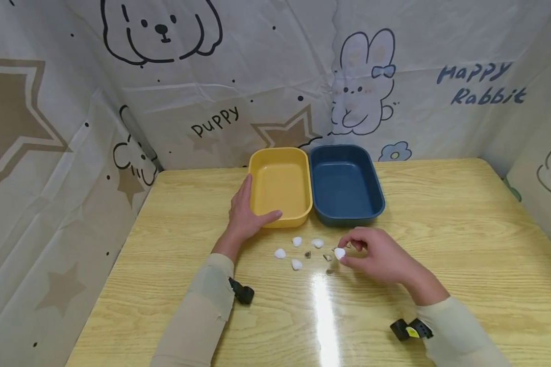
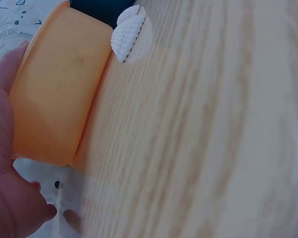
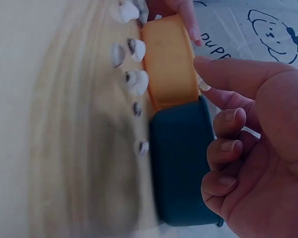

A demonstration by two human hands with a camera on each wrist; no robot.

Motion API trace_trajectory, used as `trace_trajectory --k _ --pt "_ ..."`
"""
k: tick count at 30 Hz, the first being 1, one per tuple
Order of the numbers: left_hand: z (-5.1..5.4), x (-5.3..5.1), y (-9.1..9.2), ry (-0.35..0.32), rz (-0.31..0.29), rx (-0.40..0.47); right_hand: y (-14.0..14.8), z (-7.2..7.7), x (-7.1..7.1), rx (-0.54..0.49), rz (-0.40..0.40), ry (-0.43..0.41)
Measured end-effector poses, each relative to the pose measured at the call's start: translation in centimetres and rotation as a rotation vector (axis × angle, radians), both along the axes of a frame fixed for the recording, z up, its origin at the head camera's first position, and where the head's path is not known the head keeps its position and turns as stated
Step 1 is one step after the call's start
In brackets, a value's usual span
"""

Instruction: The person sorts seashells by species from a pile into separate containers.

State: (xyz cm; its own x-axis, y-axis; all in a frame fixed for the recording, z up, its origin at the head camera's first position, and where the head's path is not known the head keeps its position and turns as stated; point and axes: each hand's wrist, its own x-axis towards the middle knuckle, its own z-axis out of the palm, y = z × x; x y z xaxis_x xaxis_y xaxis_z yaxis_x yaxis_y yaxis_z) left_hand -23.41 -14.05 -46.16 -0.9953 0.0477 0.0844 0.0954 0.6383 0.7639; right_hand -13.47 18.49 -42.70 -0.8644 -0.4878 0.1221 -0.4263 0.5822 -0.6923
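Note:
My left hand (image 1: 245, 216) holds the near left corner of a yellow plastic bin (image 1: 282, 222), its thumb over the front rim and its fingers along the left side. My right hand (image 1: 378, 255) pinches a white seashell (image 1: 340, 253) between thumb and forefinger, just above the table; the right wrist view shows its other fingers curled. Several white shells lie loose in front of the bins, among them one shell (image 1: 296, 264) nearest me and another shell (image 1: 279, 253) at the left. Small brown shells (image 1: 327, 258) lie beside them, some partly hidden by my right hand.
A dark blue bin (image 1: 344, 221) stands against the right side of the yellow one. Both sit on a wood-grain table (image 1: 441, 214) near its back edge. Behind hangs a printed cloth (image 1: 275, 71) with cartoon animals.

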Motion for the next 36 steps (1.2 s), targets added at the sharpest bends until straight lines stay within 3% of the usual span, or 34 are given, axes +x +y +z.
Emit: trace_trajectory --k 7,20,29,36 --pt "0.0 0.1 0.0 0.003 -0.003 0.003 -0.8 0.9 -1.2 -0.036 0.035 0.080" --pt "0.1 0.2 -0.1 -0.009 0.006 0.007 -2.1 2.8 -3.1 -0.006 0.016 0.039" --pt "0.2 -0.1 0.0 -0.008 0.006 -0.012 -2.6 4.2 -4.4 0.000 0.002 0.052" --pt "0.0 -0.1 -0.1 0.009 -0.003 -0.027 -3.4 4.2 -5.3 -0.020 0.002 0.091"
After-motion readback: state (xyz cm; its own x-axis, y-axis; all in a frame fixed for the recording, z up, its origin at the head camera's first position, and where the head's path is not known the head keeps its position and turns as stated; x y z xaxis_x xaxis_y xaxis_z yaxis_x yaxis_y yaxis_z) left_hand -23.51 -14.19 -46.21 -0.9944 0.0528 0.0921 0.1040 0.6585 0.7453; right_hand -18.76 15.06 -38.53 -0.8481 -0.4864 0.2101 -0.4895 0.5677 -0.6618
